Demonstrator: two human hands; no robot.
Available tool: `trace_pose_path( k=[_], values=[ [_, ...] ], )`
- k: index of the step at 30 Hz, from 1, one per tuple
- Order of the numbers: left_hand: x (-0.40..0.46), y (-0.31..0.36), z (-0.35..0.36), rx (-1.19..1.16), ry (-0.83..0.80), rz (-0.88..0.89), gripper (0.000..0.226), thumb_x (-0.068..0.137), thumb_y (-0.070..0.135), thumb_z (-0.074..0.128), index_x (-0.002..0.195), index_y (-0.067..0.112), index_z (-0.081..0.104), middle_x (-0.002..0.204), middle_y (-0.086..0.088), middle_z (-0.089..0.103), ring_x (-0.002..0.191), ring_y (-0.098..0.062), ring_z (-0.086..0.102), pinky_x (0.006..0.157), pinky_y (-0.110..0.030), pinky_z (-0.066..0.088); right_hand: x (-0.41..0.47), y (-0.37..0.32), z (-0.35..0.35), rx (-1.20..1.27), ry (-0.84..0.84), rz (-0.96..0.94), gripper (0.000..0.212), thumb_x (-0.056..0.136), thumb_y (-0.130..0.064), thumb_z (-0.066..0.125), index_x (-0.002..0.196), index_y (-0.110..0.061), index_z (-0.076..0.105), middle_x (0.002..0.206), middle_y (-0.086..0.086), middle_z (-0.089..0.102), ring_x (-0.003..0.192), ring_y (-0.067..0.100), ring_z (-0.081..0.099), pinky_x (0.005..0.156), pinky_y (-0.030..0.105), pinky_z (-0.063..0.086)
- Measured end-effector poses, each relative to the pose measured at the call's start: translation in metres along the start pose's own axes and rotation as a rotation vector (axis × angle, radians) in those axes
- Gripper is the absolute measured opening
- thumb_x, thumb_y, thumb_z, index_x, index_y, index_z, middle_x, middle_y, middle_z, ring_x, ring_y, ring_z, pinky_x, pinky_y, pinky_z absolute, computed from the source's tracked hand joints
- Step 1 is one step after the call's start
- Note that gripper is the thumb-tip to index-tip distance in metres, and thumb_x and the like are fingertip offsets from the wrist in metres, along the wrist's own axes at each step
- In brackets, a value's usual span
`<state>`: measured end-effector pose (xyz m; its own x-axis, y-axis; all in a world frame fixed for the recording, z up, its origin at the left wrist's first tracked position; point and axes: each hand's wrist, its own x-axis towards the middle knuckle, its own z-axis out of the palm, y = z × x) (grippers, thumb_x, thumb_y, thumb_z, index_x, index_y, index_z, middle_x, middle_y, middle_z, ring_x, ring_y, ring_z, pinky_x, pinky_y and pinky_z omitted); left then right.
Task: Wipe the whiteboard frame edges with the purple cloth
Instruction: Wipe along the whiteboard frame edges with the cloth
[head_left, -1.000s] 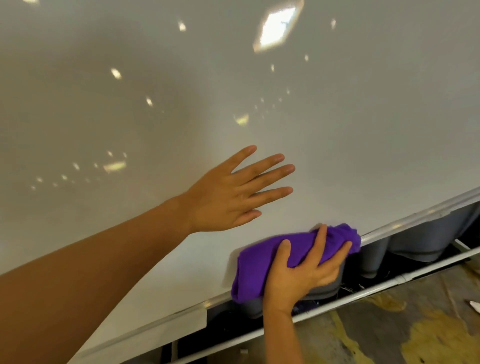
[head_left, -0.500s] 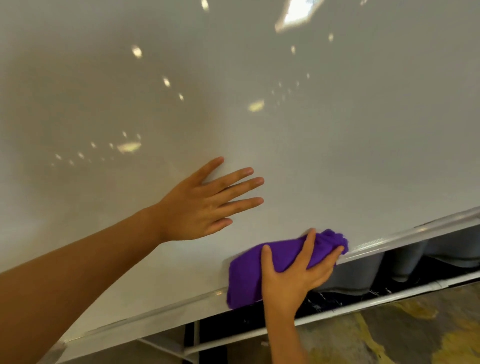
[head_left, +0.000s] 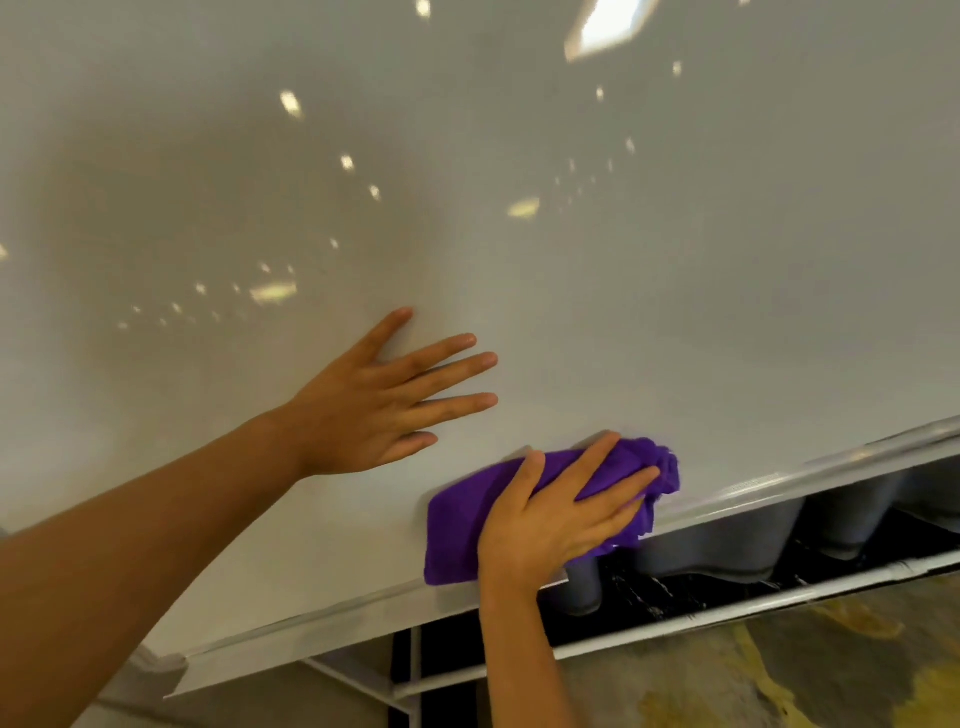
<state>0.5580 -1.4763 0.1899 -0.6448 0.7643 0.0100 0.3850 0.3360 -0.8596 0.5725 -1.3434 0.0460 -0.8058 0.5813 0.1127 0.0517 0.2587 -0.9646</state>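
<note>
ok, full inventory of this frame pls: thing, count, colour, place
whiteboard: 1, white, glossy with light reflections, fills most of view
frame edge: 1, silver, along the board's bottom, rising to the right
purple cloth: 1, purple, bunched on the bottom frame edge, centre
grey moulded shapes: several, grey, below the frame, right
floor: 1, grey with yellow patches, bottom right
left hand: 1, flat and open on the board
right hand: 1, pressing the cloth
</note>
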Motion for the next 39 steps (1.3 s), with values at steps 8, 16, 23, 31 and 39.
trace_pose_path(
  k=[8,16,23,31,39],
  values=[
    [-0.068,-0.014,0.012,-0.02,0.037,-0.027,0.061,0.094,0.05,0.034,0.149,0.028,0.019,0.157,-0.005,0.017,0.145,-0.026,0.013,0.114,-0.055,0.007,-0.048,0.007,0.022,0.019,0.056,-0.062,0.06,0.093,-0.042,0.03,0.147,-0.019,0.015,0.156,0.014,0.002,0.142,0.035,0.004,0.112,0.048,0.01],
    [-0.194,-0.024,0.035,-0.01,0.017,-0.056,0.061,0.094,0.05,0.035,0.149,0.028,0.02,0.156,-0.004,0.017,0.145,-0.024,0.013,0.114,-0.054,0.005,-0.154,-0.008,0.07,0.017,0.066,-0.114,0.064,0.086,-0.029,0.033,0.147,-0.018,0.015,0.155,0.017,0.005,0.14,0.038,0.007,0.112,0.05,0.008],
    [-0.242,-0.022,0.051,-0.012,0.042,-0.132,0.057,0.097,0.049,0.027,0.149,0.028,0.015,0.156,-0.002,0.011,0.145,-0.022,0.012,0.113,-0.051,0.003,-0.237,-0.022,0.11,-0.018,0.045,-0.139,0.066,0.081,-0.019,0.031,0.145,-0.01,0.02,0.152,0.023,0.011,0.138,0.044,0.012,0.111,0.056,0.012],
    [-0.262,-0.032,0.059,-0.064,0.148,-0.139,0.067,0.091,0.059,0.035,0.149,0.028,0.018,0.157,-0.002,0.012,0.145,-0.026,0.011,0.115,-0.051,0.003,-0.309,-0.034,0.143,-0.07,-0.057,-0.196,0.065,0.079,-0.026,0.035,0.141,-0.01,0.022,0.148,0.028,0.021,0.134,0.047,0.018,0.105,0.061,0.017],
    [-0.271,-0.058,0.058,-0.039,0.133,-0.118,0.077,0.086,0.068,0.032,0.149,0.029,0.013,0.158,-0.005,0.017,0.145,-0.028,0.009,0.112,-0.058,-0.004,-0.354,-0.037,0.147,-0.057,-0.185,-0.293,0.086,0.057,-0.022,0.052,0.138,-0.008,0.025,0.147,0.024,0.017,0.134,0.044,0.014,0.101,0.063,0.016]
  ],
)
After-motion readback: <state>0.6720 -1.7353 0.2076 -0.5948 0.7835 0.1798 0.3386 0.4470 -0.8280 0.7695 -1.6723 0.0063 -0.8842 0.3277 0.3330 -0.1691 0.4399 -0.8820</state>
